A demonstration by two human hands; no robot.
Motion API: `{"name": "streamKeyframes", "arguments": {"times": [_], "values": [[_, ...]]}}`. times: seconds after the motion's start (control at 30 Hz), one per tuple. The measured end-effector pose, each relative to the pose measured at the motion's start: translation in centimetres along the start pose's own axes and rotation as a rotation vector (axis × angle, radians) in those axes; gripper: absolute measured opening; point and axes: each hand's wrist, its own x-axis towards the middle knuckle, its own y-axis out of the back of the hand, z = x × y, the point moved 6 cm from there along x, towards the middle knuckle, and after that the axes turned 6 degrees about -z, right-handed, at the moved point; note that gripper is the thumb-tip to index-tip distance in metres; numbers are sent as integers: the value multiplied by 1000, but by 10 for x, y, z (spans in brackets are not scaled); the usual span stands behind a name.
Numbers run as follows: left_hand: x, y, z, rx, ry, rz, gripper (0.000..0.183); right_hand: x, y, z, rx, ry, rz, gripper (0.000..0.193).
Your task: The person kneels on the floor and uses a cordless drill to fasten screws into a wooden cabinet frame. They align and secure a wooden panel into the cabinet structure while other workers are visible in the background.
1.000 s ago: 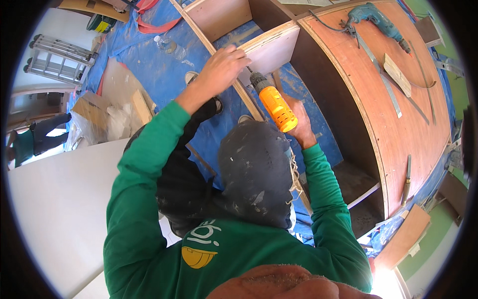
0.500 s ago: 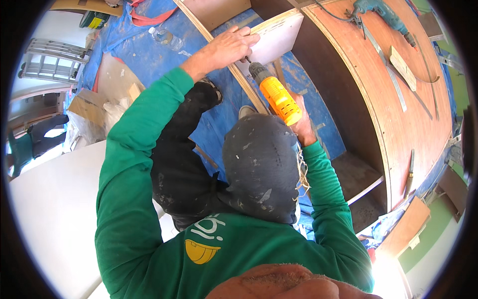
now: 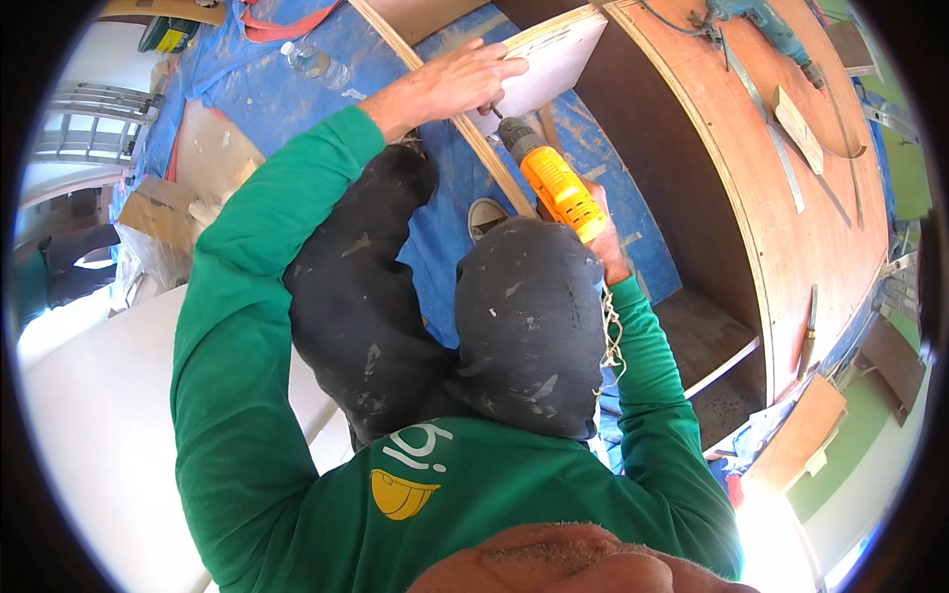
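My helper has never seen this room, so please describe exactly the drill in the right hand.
Find the large wooden cabinet at upper right. Left of its broad reddish-brown panel, the right hand holds the yellow drill. Its colour sets it apart from the teal drill lying on that panel.

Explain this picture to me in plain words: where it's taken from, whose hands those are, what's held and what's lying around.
No machine here: these are a person's own bare hands, seen from above by a wide fisheye camera on their head, so straight edges look bent. The right hand holds a yellow-orange power drill with a black chuck. The left hand is at the edge of a pale-faced plywood panel, close to the drill's front. To the right, on a reddish-brown wooden surface, lie a teal power drill, a pale wood offcut and a thin, dark-handled tool. A clear plastic bottle lies on blue floor sheeting.
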Motion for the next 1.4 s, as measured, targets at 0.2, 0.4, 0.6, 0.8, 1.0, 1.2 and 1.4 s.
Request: {"name": "streamKeyframes", "arguments": {"times": [0.2, 0.4, 0.6, 0.8, 1.0, 1.2, 1.4], "values": [[-2, 4, 2, -40, 39, 24, 15, -9, -3, -1, 99, 180, 145, 62], [-2, -7, -4, -64, 63, 44, 17, -10, -7, 14, 175, 149, 142, 60], [-6, -2, -1, -17, 21, 118, 17, -11, -12, 40, 156, 180, 167, 56], [-2, 5, 2, -87, 8, 27, 17, -8, -9, 14, 132, 159, 142, 58], [-3, 9, 4, -74, -12, 37, 16, 7, -6, 10, 17, 41, 30, 58], [-3, -1, 1, -42, 4, 17, 16, 10, -5, 9, -37, 54, 24, 57], [11, 34, -26, -291, 135, 162, 52, 9, 2, 1, -49, 84, 25, 44]]}}
